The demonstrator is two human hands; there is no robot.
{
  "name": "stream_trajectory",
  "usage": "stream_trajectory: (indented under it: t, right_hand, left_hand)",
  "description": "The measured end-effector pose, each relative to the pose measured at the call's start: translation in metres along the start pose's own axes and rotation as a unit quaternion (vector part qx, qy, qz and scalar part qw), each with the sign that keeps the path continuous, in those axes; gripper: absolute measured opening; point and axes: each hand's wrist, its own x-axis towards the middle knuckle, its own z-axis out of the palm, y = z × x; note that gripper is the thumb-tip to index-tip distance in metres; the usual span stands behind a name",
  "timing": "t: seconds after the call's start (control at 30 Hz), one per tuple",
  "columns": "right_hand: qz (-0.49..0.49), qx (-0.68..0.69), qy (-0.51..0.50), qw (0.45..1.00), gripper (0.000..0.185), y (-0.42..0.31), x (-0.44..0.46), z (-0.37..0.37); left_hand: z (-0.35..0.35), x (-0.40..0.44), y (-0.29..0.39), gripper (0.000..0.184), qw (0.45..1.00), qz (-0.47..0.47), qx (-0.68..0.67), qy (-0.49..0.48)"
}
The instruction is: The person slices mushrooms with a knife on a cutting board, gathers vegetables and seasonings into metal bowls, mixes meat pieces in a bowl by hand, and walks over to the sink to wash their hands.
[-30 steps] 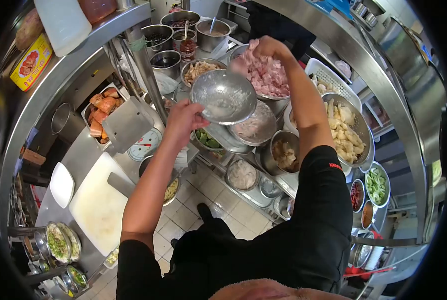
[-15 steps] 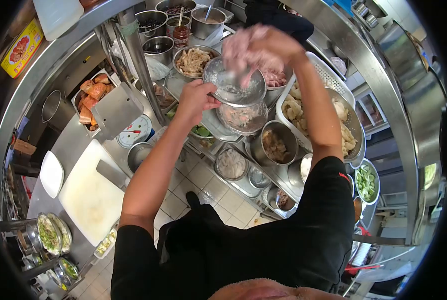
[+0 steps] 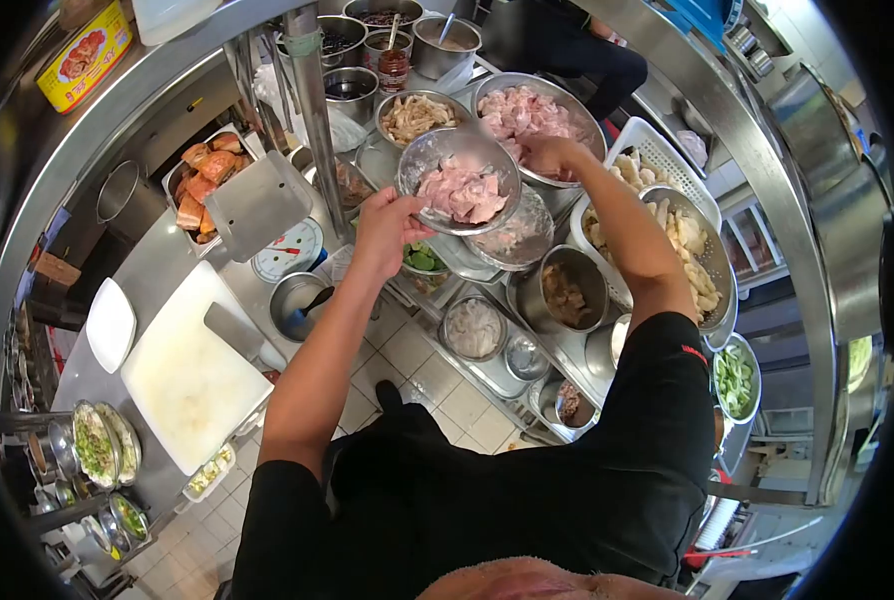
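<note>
Background label [image 3: 85, 55] is illegible; left hand [image 3: 389, 228] holds bowl [image 3: 425, 158].

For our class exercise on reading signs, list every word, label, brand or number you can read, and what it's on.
No text is readable.
Yellow container: lettering, too blurred.
Black right sleeve: red lettering, too small and blurred.
Dial scale: markings, too small.
Red jar: any lettering, too small.

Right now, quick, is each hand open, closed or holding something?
Left hand: closed on the edge of a metal bowl of pink meat.
Right hand: at the larger meat bowl; open or closed, I can't tell.
</note>
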Motion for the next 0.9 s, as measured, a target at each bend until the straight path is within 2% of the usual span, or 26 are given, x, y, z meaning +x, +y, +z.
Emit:
stream_trajectory:
  t: [0.1,0.2,0.23,0.27,0.3,0.33,0.37,0.4,0.43,0.47,0.5,0.53,0.57,0.6,0.7,0.9]
  right_hand:
    - [-0.055,-0.02,0.049,0.997,0.035,0.025,0.029,0.038]
    - [-0.07,-0.074,0.058,0.993,0.031,0.04,0.038,0.037]
    - [-0.057,-0.032,0.094,0.993,0.024,0.051,0.04,0.039]
    - [-0.082,-0.124,0.071,0.986,0.021,0.051,0.035,0.03]
    - [-0.113,-0.213,0.051,0.969,0.018,0.048,0.034,0.022]
    - [-0.161,-0.257,0.089,0.949,0.016,0.067,0.044,0.031]
    - [-0.349,-0.379,0.081,0.853,0.021,0.078,0.04,0.027]
    - [-0.369,-0.382,0.101,0.841,0.022,0.078,0.032,0.021]
    - [-0.338,-0.404,0.17,0.833,0.018,0.073,0.021,0.017]
    - [-0.349,-0.361,0.164,0.849,0.02,0.091,0.029,0.019]
    - [-0.36,-0.318,0.157,0.863,0.021,0.11,0.037,0.021]
    - [-0.203,-0.167,0.108,0.959,0.022,0.095,0.027,0.012]
    - [-0.035,-0.004,0.109,0.993,0.022,0.075,0.014,0.002]
    - [0.026,0.038,0.133,0.99,0.023,0.041,-0.009,-0.011]
    - [0.014,0.007,0.154,0.988,0.027,0.035,-0.013,-0.025]
    - [-0.019,0.018,0.182,0.983,0.033,0.019,-0.026,-0.024]
  left_hand:
    - [-0.005,-0.005,-0.002,0.004,1.0,0.015,0.014,0.009]
    - [-0.007,-0.013,-0.001,0.005,0.999,0.026,0.011,0.025]
    - [-0.011,-0.017,-0.001,0.007,0.999,0.03,0.007,0.039]
    - [-0.017,-0.025,0.001,0.007,0.999,0.03,0.016,0.04]
    - [-0.026,-0.036,0.009,0.007,0.998,0.033,0.027,0.049]
    - [-0.04,-0.05,0.018,0.007,0.997,0.034,0.041,0.061]
    - [-0.055,-0.064,0.026,0.004,0.995,0.034,0.025,0.086]
    - [-0.07,-0.082,0.038,0.005,0.994,0.032,0.017,0.104]
    - [-0.084,-0.1,0.053,0.006,0.992,0.03,0.008,0.12]
    - [-0.1,-0.115,0.064,0.008,0.991,0.027,0.0,0.131]
    - [-0.125,-0.118,0.065,0.005,0.982,0.054,-0.006,0.183]
    - [-0.147,-0.118,0.068,0.003,0.976,0.074,-0.006,0.207]
    - [-0.162,-0.113,0.072,0.004,0.968,0.093,0.016,0.234]
    - [-0.176,-0.105,0.075,0.004,0.959,0.111,0.036,0.26]
    - [-0.216,-0.077,0.074,0.007,0.955,0.101,0.045,0.277]
    - [-0.217,-0.074,0.074,0.016,0.959,0.095,0.013,0.267]
